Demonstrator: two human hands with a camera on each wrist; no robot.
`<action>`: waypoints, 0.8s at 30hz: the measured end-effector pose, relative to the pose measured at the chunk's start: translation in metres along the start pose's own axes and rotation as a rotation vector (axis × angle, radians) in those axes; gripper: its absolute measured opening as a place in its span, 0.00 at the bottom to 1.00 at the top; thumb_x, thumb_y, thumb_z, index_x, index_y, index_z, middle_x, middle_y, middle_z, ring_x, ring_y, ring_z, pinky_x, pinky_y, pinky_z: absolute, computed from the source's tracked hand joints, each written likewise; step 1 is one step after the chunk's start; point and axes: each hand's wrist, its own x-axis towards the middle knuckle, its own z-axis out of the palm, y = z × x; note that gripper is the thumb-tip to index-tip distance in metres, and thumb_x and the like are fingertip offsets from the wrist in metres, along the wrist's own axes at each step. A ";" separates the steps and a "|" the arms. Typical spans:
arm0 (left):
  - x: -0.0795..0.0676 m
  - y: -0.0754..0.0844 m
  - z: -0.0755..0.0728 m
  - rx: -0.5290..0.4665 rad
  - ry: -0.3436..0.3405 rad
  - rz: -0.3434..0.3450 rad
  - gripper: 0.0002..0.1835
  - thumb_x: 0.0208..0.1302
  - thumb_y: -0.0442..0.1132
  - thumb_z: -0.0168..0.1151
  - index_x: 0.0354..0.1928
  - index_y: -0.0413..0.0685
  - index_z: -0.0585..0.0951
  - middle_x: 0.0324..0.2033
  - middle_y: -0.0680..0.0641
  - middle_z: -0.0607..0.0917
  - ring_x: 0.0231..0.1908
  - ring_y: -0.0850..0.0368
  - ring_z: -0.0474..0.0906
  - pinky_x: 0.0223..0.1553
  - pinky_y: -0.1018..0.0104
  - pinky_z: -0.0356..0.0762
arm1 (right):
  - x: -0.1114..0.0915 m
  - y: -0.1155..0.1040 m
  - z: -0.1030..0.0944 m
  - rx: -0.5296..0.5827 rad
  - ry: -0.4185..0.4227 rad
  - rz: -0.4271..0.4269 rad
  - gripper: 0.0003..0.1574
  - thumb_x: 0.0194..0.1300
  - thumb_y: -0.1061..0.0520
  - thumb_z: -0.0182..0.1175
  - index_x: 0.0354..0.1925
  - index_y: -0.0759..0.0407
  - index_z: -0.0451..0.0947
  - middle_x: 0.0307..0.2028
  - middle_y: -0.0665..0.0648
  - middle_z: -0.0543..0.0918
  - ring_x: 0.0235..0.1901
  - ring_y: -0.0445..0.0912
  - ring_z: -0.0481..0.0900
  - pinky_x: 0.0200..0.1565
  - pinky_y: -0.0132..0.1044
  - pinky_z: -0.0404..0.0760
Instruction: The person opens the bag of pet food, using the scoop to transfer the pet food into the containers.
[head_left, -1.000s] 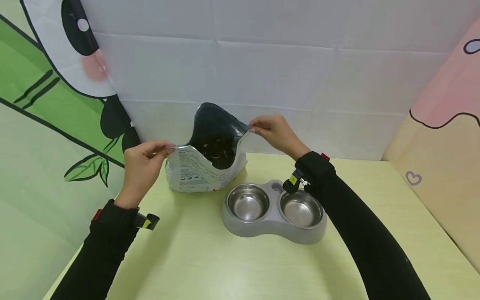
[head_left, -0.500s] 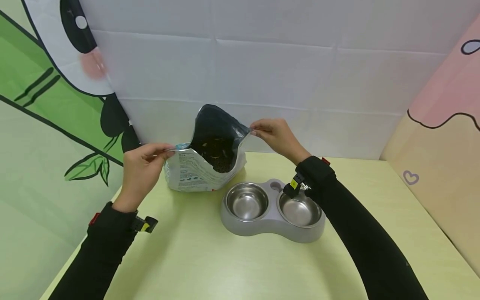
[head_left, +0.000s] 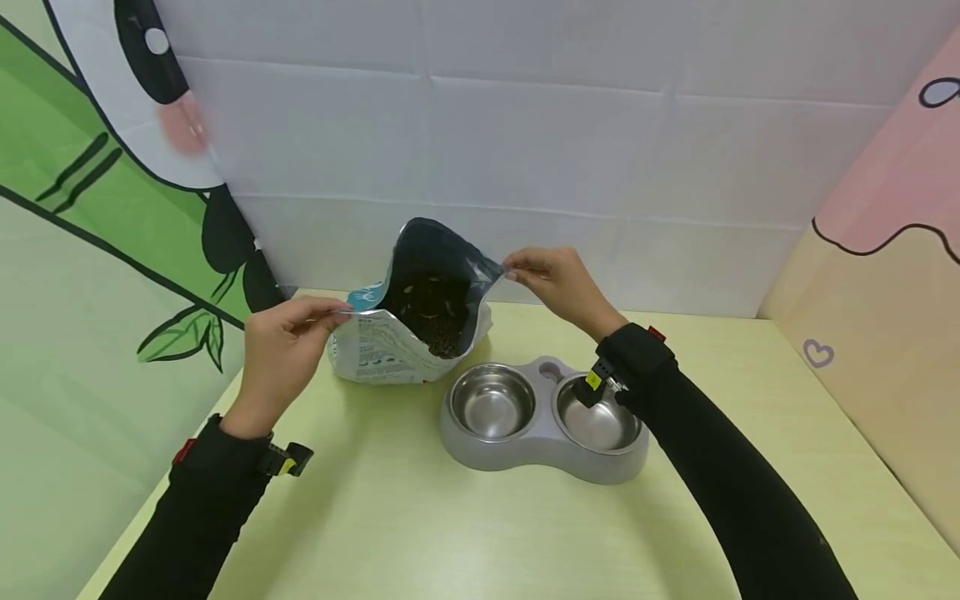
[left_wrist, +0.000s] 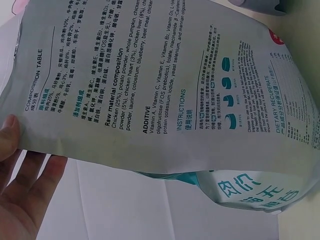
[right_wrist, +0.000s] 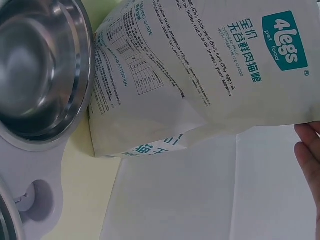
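Tabletop [head_left: 450, 533]: bag [head_left: 382, 352] (wide-mouthed) between hands [head_left: 283, 354] [head_left: 558, 283]

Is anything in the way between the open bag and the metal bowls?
Nothing visible stands between the bag and the left bowl. In the head view, the right wrist's camera covers part of the right bowl.

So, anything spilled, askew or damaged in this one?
Nothing stands out. The left hand and right hand hold the food bag open with no visible tear; kibble lies inside, none visible on the table, and the double bowl sits upright.
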 end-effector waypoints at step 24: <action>-0.018 0.001 0.001 0.004 -0.013 0.056 0.13 0.47 0.21 0.62 0.34 0.45 0.82 0.29 0.48 0.83 0.31 0.64 0.77 0.36 0.80 0.72 | -0.020 0.002 0.001 0.011 0.010 -0.056 0.11 0.57 0.70 0.55 0.41 0.66 0.76 0.39 0.63 0.80 0.41 0.49 0.77 0.47 0.34 0.75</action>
